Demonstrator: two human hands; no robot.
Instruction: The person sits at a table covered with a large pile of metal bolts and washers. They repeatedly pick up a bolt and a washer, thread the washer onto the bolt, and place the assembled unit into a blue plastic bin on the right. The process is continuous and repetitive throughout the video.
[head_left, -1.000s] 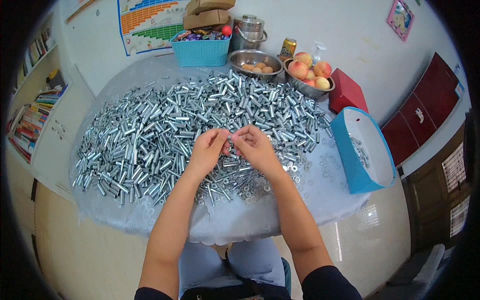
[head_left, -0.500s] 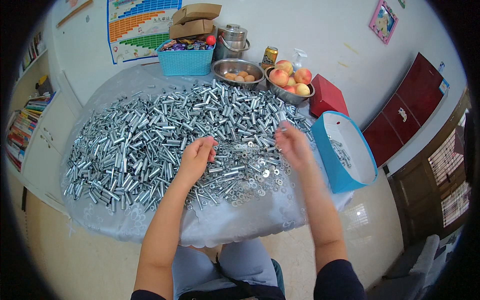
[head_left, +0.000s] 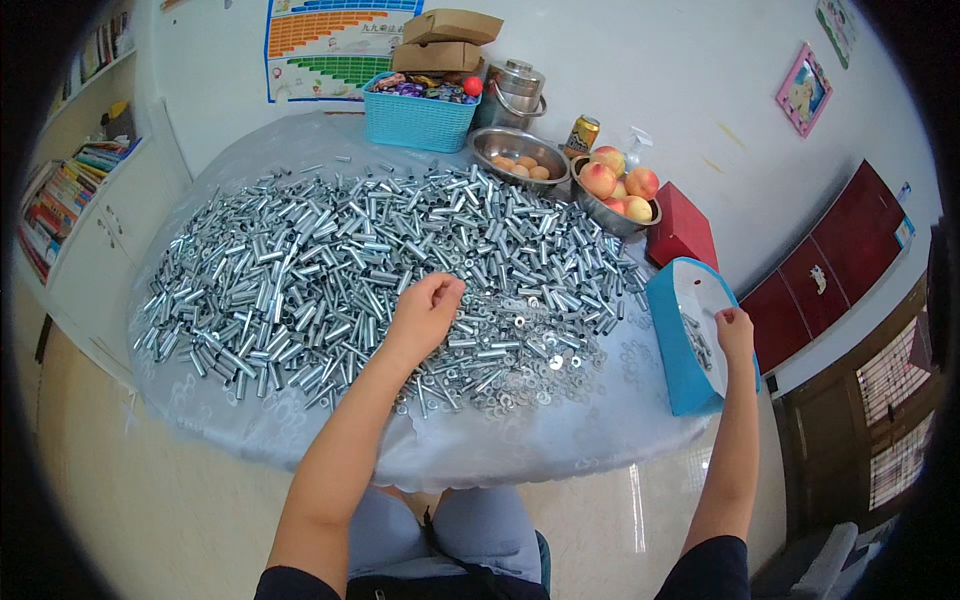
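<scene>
A broad heap of shiny metal tubes (head_left: 290, 270) spreads over the table. Loose flat washers (head_left: 520, 385) lie at its near right side. Over the heap's middle is my left hand (head_left: 422, 315), its fingers curled together in a pinch; whatever they hold is hidden. My right hand (head_left: 735, 332) hangs over the right side of a blue box (head_left: 672, 350) with a white inside. Its fingers are closed too, and I cannot make out anything in them. Several metal pieces (head_left: 697, 343) lie inside the box.
Along the back stand a blue basket (head_left: 418, 122) of wrapped packets, a metal pot (head_left: 515, 90), a steel bowl of eggs (head_left: 520, 170), a can (head_left: 582, 135) and a bowl of peaches (head_left: 625, 190). A red box (head_left: 683, 222) sits behind the blue one. A pale cloth (head_left: 470, 455) covers the table.
My right hand has swung right, from above the heap's right part to over the blue box. My left hand stays above the heap, fingers closed. The whole view has shifted a little.
</scene>
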